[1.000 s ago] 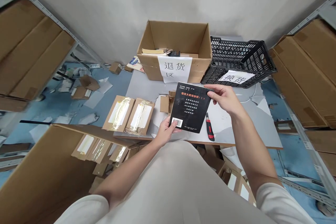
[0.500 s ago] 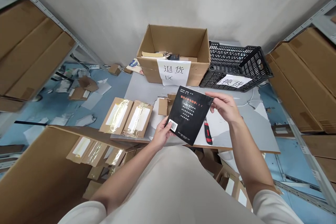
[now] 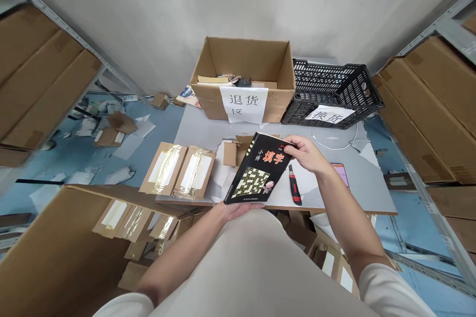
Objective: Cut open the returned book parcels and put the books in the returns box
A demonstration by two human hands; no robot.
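We see the thin black paperback book with orange lettering [image 3: 256, 172] turned over: instead of the barcode side of 0.5 s ago, its front cover with a pale grid faces us, so its title side can be examined. The book is tilted above the flat grey table [image 3: 203, 126]. Our bare right hand [image 3: 304, 152] pinches its upper right corner. Our bare left hand [image 3: 241, 211] lies beneath its lower edge; the fingers are partly hidden, so we cannot tell if they grip.

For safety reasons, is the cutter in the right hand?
No, the cutter lies on the table; the right hand holds the book.
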